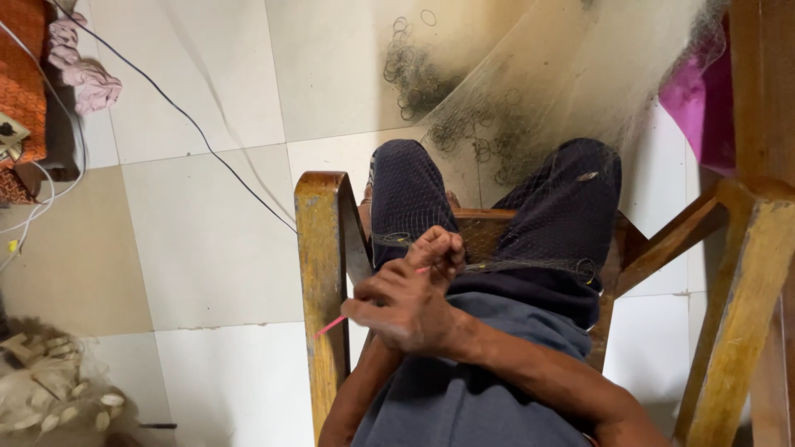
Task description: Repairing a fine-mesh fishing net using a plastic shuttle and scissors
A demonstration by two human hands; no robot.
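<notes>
I sit on a wooden chair point(323, 248) with a fine fishing net point(530, 108) draped over my dark-clad knees and spread onto the floor. My right hand point(402, 306) reaches across my lap and is closed on a thin pink needle-like stick point(330, 327) whose end pokes out to the left. My left hand point(439, 247) sits just above it, with its fingers pinched on the net's edge cord point(530, 265). The two hands touch each other over my left thigh.
Pale floor tiles point(207, 240) surround the chair. A dark cable point(178, 108) runs across them at the left. A second net bundle with pale floats point(50, 397) lies at the bottom left. Pink cloth point(83, 70) lies at the top left, and a wooden frame point(745, 273) stands at the right.
</notes>
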